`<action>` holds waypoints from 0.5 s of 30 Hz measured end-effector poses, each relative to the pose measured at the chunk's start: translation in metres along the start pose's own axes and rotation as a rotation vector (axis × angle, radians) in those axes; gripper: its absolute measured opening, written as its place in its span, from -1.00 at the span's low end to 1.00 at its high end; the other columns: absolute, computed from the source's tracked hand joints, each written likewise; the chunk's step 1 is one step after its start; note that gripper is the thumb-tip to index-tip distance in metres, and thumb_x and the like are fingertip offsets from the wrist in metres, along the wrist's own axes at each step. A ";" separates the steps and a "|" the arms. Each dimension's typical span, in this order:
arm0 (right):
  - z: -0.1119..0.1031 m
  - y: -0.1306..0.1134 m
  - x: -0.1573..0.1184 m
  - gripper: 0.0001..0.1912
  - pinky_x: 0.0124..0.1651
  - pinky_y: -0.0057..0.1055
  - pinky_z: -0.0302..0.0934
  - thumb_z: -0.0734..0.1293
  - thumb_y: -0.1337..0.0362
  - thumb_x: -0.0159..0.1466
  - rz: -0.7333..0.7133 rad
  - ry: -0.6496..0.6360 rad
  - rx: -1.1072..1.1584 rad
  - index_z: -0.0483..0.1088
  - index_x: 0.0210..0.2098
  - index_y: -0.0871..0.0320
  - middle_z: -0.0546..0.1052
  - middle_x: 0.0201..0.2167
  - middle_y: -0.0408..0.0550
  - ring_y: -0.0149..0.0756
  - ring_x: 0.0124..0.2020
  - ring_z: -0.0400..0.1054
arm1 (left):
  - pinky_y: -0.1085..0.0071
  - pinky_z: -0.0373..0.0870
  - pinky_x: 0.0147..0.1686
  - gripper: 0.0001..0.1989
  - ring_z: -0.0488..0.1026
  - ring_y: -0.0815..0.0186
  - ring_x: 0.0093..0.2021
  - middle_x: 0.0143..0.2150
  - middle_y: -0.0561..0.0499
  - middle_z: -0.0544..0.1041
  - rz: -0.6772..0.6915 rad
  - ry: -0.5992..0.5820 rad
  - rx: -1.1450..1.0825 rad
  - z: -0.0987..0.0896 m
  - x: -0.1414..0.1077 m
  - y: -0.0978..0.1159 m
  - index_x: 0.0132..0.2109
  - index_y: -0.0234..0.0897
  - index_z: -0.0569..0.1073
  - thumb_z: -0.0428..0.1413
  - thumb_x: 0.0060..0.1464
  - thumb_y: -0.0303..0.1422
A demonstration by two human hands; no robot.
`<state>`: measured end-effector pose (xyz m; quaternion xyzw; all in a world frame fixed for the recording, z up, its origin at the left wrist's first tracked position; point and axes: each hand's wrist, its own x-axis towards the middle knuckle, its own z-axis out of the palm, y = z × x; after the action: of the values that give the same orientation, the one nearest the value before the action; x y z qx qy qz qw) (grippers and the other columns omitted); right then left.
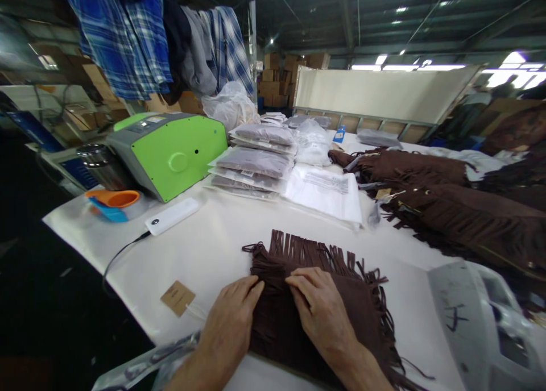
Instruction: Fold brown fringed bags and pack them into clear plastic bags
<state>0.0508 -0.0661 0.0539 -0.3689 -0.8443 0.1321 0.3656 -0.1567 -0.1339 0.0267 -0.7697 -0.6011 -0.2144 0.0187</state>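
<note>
A dark brown fringed garment [356, 303] lies folded on the white table, with strips of fringe spread along its far and right edges. At its left edge, my left hand [232, 317] has thumb and fingers closed on the cloth. My right hand [322, 308] rests over the middle of the garment, its fingers bent together and gripping the fabric near the bunched fringe. The fingertips of both hands are partly hidden. Left of my left hand, a brown cardboard tag [178, 298] with a white string lies flat on the table.
Beyond the garment are stacked bagged garments [251, 161] and a white plastic bag [326, 192]. A green machine [179, 152], steel flask [104, 166], orange tape holder [113, 198] and white cabled device [172, 216] stand left. More brown garments [460, 209] and a grey plastic object [463, 317] lie right.
</note>
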 end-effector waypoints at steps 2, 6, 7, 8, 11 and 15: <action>-0.001 0.000 -0.002 -0.79 -0.07 -0.23 0.18 0.28 0.48 0.31 0.000 0.011 -0.006 0.45 -0.14 0.07 0.50 -0.20 -0.08 -0.22 -0.15 0.33 | 0.11 0.47 0.00 -0.41 0.44 0.11 0.06 0.09 -0.17 0.49 0.073 0.000 0.019 0.006 0.000 0.009 0.16 -0.31 0.37 -0.15 -0.01 -0.66; -0.005 -0.002 -0.006 -0.77 -0.05 -0.21 0.21 0.25 0.47 0.33 -0.002 0.021 -0.014 0.43 -0.11 0.07 0.50 -0.17 -0.06 -0.20 -0.12 0.33 | 0.21 0.44 0.08 -0.38 0.39 0.20 0.15 0.19 -0.12 0.42 0.086 0.017 -0.045 0.002 0.005 0.013 0.23 -0.22 0.31 -0.16 0.04 -0.66; -0.005 -0.002 -0.007 -0.77 -0.04 -0.21 0.21 0.25 0.47 0.34 -0.003 0.019 -0.015 0.43 -0.11 0.07 0.50 -0.16 -0.05 -0.20 -0.12 0.34 | 0.20 0.41 0.12 -0.40 0.36 0.20 0.18 0.22 -0.11 0.39 0.051 0.025 -0.044 0.001 0.008 0.010 0.25 -0.22 0.29 -0.16 0.09 -0.64; -0.006 -0.002 -0.008 -0.78 -0.03 -0.21 0.22 0.25 0.47 0.34 -0.005 0.018 -0.019 0.43 -0.11 0.07 0.51 -0.16 -0.05 -0.20 -0.11 0.34 | 0.17 0.37 0.16 -0.45 0.33 0.18 0.21 0.25 -0.12 0.37 0.010 0.028 -0.033 0.001 0.010 0.007 0.26 -0.23 0.27 -0.14 0.15 -0.59; -0.005 0.000 -0.009 -0.77 -0.01 -0.22 0.25 0.24 0.47 0.34 -0.017 0.028 -0.040 0.43 -0.10 0.08 0.51 -0.15 -0.05 -0.22 -0.10 0.36 | 0.01 0.28 0.22 -0.48 0.25 0.05 0.28 0.30 -0.18 0.30 -0.035 -0.050 -0.002 0.005 0.014 0.002 0.31 -0.27 0.21 0.03 0.23 -0.30; -0.001 0.001 -0.005 -0.74 0.05 -0.23 0.27 0.21 0.45 0.35 -0.058 0.042 -0.066 0.43 -0.04 0.13 0.53 -0.10 -0.01 -0.24 -0.05 0.38 | 0.01 0.27 0.23 -0.43 0.23 0.06 0.29 0.33 -0.12 0.25 0.039 -0.142 -0.065 0.004 0.018 0.007 0.33 -0.16 0.17 0.07 0.22 -0.22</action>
<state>0.0538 -0.0691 0.0519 -0.3587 -0.8508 0.0855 0.3744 -0.1452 -0.1182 0.0311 -0.7947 -0.5784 -0.1784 -0.0447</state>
